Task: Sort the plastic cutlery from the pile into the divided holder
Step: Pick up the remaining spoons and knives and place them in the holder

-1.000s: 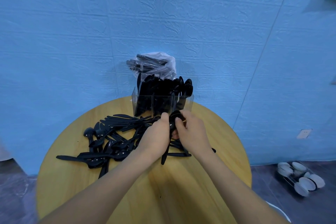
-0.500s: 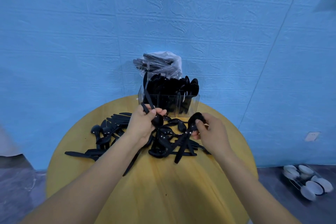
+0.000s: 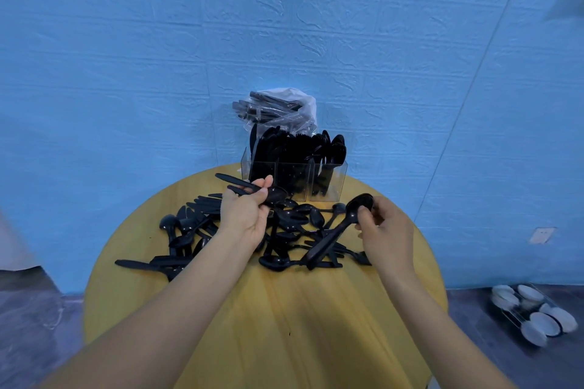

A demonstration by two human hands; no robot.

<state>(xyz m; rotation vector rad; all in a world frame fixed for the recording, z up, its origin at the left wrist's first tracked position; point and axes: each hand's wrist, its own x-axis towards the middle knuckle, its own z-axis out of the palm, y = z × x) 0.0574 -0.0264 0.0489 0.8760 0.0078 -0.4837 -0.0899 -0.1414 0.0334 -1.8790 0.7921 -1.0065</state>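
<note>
A blue textured wall (image 3: 158, 57) is seen behind a round wooden bench (image 3: 300, 325), and a dark floor (image 3: 28, 309) is visible on both sides of it. On the floor at the right, a clear tray of white discs (image 3: 534, 313) is located; its contents are blurred.

A pile of black plastic cutlery (image 3: 284, 230) is spread across the far half of the bench, from the left edge region to just right of centre. Behind the pile, at the far edge of the bench, a clear divided holder (image 3: 325, 181) is placed; its compartments are filled with upright black cutlery. A clear plastic bag of cutlery (image 3: 278, 110) is seen above and behind the holder.

The left hand (image 3: 245, 215) is positioned over the pile, just in front of the holder. Its fingers are curled round several black spoons (image 3: 252, 191), whose handles project to the left.

The right hand (image 3: 384, 232) is positioned at the right side of the pile. One black spoon (image 3: 343, 224) is pinched at the bowl end between thumb and fingers, with its handle sloping down towards the pile.
</note>
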